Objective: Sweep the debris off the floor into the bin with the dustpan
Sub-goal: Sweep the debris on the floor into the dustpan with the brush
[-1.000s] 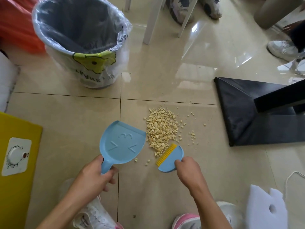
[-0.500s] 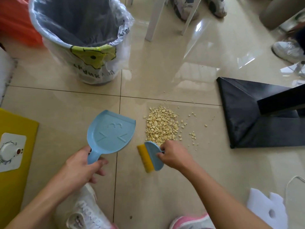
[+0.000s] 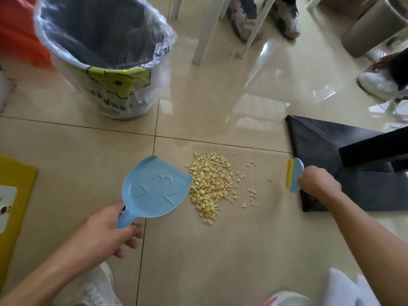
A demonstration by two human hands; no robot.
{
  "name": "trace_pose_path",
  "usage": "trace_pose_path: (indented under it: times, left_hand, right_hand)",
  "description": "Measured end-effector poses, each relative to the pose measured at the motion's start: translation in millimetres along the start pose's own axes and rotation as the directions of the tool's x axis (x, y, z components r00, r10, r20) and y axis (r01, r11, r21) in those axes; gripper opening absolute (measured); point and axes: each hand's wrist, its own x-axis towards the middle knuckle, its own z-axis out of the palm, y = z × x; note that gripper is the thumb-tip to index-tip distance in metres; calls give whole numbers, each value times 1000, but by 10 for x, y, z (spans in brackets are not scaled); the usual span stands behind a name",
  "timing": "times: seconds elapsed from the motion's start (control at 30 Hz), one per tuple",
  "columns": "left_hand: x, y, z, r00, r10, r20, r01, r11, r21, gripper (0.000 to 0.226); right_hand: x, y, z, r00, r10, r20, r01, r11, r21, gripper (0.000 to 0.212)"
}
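Dustpan [image 3: 154, 188] and brush [image 3: 293, 175] flanking a pile of debris [image 3: 209, 184] on the tiled floor [image 3: 220, 250]
Left hand [image 3: 106, 228], in the lower left of the frame, curls around the blue dustpan's handle, with the pan's open edge touching the left side of the pale yellow crumbs at centre. Right hand [image 3: 318, 182], at centre right, grips the small blue brush. Its yellow bristles face the pile from well apart, and a few stray crumbs lie between. Bin [image 3: 123, 102] stands in the upper left, apart from the pile. A black stand base [image 3: 331, 151] lies at the right edge beside the right hand
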Motion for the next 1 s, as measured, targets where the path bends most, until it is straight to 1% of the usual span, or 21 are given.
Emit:
trace_pose_path:
  times: [0.1,0.23,0.33,0.43,0.5,0.53,0.6,0.67,0.73,0.77,0.83,0.93,1.0]
  left_hand:
    - [39,3,65,999,18,32,-20,998,63,21]
    - [78,31,136,997,46,61,-56,981,184,19]
    - [82,59,178,995,68,75,-85,962,258,18]
    - [79,72,235,992,91,85,-111,956,270,18]
    - [61,63,258,989,103,103,-128,953,274,16]
    - [45,53,261,988,105,118,-134,951,279,15]
    - [15,18,246,985,105,134,-139,950,279,16]
    - [-7,-11,233,986,91,139,-126,954,271,17]
    - [16,-33,245,988,84,130,-116,959,260,18]
    - [1,-31,230,989,81,121,-108,965,239,18]
    - [109,135,373,978,138,158,-171,961,219,17]
    - [103,153,459,969,147,196,-189,958,214,16]
    - [135,97,437,974,141,179,-181,955,233,14]
  right_hand:
    - [67,-123,63,1000,-9,13,10,994,-108,28]
    - [-46,-469,235,990,-142,16,142,974,-176,35]
    - [-297,-754,370,962,-273,14,272,951,-148,36]
    - [-622,-867,438,917,-398,29,398,907,-141,32]
    - [-795,-799,426,901,-433,36,434,895,-101,26]
    - [-833,-724,423,905,-424,39,425,903,-61,22]
    - [-842,-507,412,936,-352,22,352,936,3,18]
    - [-778,-234,384,976,-216,-17,216,976,20,17]
    - [-737,57,379,997,-79,1,79,997,10,14]
    - [-741,122,422,999,-27,29,27,1000,-1,17]
    - [-773,321,447,995,83,52,-82,996,-23,29]
    - [-889,25,586,996,28,80,-26,999,-24,34]
    - [-941,-381,613,996,-45,77,46,999,-6,34]
